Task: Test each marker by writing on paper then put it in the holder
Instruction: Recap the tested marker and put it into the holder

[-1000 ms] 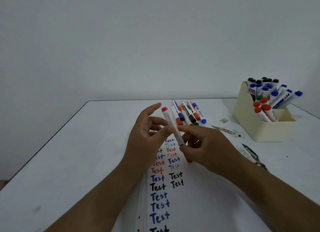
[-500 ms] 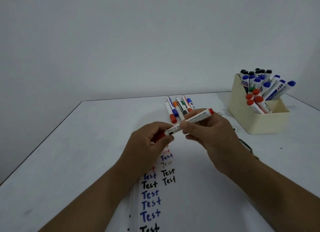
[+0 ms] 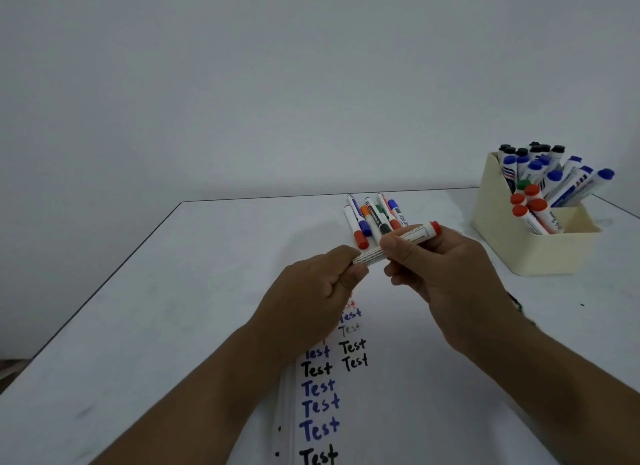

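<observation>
Both hands are pinching one slim white plastic marker (image 3: 398,244), left hand (image 3: 311,291) at the lower end, right hand (image 3: 446,274) mid-barrel. Its round red end cap points toward the boxy cream holder (image 3: 540,246) on the smooth white worktop (image 3: 156,308).

Held marker (image 3: 412,238): smooth white plastic barrel, printed label, glossy red end. Holder (image 3: 540,253): cream plastic, matt. Paper (image 3: 398,395): white, matt, inked. Table (image 3: 173,308): smooth white top, faint sheen.

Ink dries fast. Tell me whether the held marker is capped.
Cannot tell: the left hand hides one end of the red marker.
</observation>
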Motion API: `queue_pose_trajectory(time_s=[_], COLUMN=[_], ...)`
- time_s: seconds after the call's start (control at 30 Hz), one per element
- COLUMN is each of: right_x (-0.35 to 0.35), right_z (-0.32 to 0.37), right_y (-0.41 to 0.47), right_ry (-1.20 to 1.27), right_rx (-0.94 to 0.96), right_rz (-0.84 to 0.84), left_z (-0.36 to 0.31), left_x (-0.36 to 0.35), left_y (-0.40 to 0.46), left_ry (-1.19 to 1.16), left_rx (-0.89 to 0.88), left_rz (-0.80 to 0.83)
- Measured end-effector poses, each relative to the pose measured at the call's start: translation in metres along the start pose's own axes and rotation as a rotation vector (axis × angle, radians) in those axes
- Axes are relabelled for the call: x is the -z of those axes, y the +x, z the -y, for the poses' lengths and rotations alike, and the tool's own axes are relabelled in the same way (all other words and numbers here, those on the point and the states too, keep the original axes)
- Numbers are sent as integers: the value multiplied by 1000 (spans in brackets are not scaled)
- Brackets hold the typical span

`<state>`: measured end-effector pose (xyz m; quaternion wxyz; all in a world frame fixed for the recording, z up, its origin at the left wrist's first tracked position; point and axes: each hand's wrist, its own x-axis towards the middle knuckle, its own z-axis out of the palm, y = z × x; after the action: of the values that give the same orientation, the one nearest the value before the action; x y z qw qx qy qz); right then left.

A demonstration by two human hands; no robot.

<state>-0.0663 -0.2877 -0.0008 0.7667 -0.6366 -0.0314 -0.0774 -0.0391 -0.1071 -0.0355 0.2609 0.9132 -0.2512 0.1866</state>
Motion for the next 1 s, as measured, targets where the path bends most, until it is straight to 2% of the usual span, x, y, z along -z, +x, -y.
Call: queue_pose_trajectory(time_s=[0.13,0.33,0.43,0.5,0.57,0.67,0.83,1.0], right_x=[1,-2,0,1,1,-2,-6,-2], right_z=[2,4,5,8,13,22,17,-11], right_y=[-1,-3,0,0,1,-4,-24,-47], right_ry=[11,12,37,85,113,-2,-198,-376], right_rx=[-11,10,-36,-71,-109,-179,-219,-97], right_rz=[3,8,-22,-22,0,147,350,373], left_z=[-3,3,14,27,37,42,48,46], left_x=[2,6,9,6,0,-9,-11,-13], left_y=[1,-3,-7,-3,3,5,5,8], left_ry=[-39,-260,-358,-245,-27,219,271,268], left_rx=[17,84,153,261,348,343,320,337], left_rz=[22,-1,-83,-97,-22,83,75,82])
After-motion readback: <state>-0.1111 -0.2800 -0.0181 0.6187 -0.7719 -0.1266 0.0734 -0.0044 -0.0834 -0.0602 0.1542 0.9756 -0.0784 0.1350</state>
